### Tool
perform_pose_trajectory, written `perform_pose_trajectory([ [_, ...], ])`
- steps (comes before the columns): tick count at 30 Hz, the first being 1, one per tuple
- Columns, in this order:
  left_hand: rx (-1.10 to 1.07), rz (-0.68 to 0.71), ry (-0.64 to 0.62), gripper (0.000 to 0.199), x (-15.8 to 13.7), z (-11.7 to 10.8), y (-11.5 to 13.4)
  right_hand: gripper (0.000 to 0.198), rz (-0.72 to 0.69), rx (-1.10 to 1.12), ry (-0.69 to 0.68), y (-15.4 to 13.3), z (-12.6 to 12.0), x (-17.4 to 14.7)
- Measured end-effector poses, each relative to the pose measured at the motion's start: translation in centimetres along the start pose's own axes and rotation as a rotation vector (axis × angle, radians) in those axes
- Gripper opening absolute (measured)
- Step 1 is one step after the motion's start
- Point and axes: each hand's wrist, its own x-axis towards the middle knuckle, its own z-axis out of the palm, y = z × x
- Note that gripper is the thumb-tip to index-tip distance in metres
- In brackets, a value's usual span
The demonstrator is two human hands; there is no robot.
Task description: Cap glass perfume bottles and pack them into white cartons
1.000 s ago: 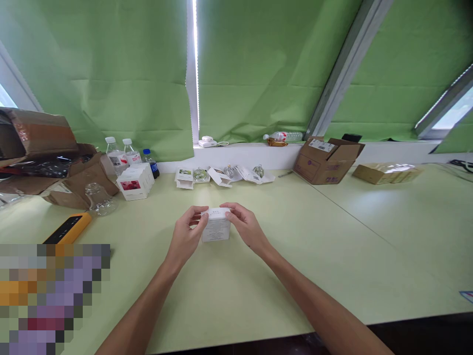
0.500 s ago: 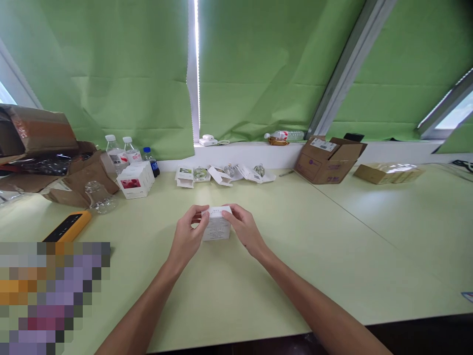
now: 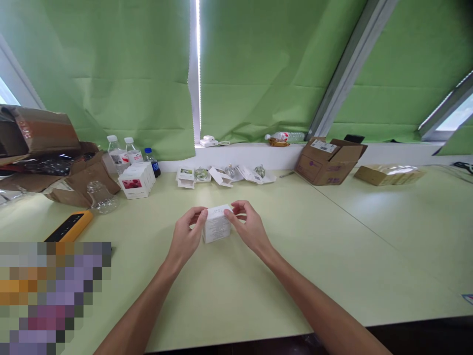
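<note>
A small white box [image 3: 217, 228] with grey print on its front stands on the pale green table, turned slightly at an angle. My left hand [image 3: 187, 233] grips its left side, with the thumb at the upper left corner and the fingers partly hidden behind. On the other side, my right hand [image 3: 250, 227] has its thumb on the upper right edge. Its fingers curl behind that corner, and I cannot see just where their tips touch. The lid of the box looks closed.
Along the wall lie several opened white boxes [image 3: 220, 176] with clear glass items [image 3: 201, 173]. White boxes with a red picture [image 3: 136, 181] stand at the left, near bottles [image 3: 118, 155] and a clear jar [image 3: 100, 197]. A brown carton [image 3: 321, 165] sits at the back right.
The white box has turned a little, its right side swinging away from me. My right hand has shifted slightly right, and its fingers have loosened and lifted.
</note>
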Motion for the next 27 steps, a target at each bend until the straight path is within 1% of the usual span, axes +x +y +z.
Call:
perform_pose_trajectory([
  [1,0.007,0.009,-0.009,0.036,-0.03,-0.02,-0.05,0.042,-0.006,-0.017,0.021,0.05,-0.08,0.05],
  [3,0.019,0.013,-0.018,0.037,-0.06,-0.06,-0.22,0.039,-0.008,-0.021,0.011,0.06,-0.17,0.02],
  [6,0.001,0.001,-0.029,0.036,0.02,-0.13,-0.58,0.04,0.0,0.029,-0.072,-0.08,-0.05,-0.19],
  [11,-0.082,-0.034,-0.093,0.033,0.12,0.0,-0.71,0.036,-0.013,0.093,-0.142,-0.49,0.37,-0.62],
  [14,-0.109,-0.043,-0.138,0.042,0.01,0.21,-0.67,0.033,-0.025,0.116,-0.203,-0.72,0.42,-0.84],
  [17,-0.048,-0.031,-0.099,0.053,-0.11,0.3,-0.75,0.033,-0.027,0.127,-0.258,-0.72,0.36,-0.88],
  [19,-0.005,-0.01,-0.093,0.056,-0.16,0.29,-0.78,0.033,-0.025,0.127,-0.281,-0.57,0.31,-0.77],
  [23,0.035,0.035,-0.146,0.046,-0.14,0.27,-0.6,0.031,-0.028,0.123,-0.302,-0.24,0.2,-0.55],
  [27,0.104,0.081,-0.098,0.044,-0.05,0.25,-0.54,0.033,-0.044,0.13,-0.316,-0.46,0.14,-0.74],
])
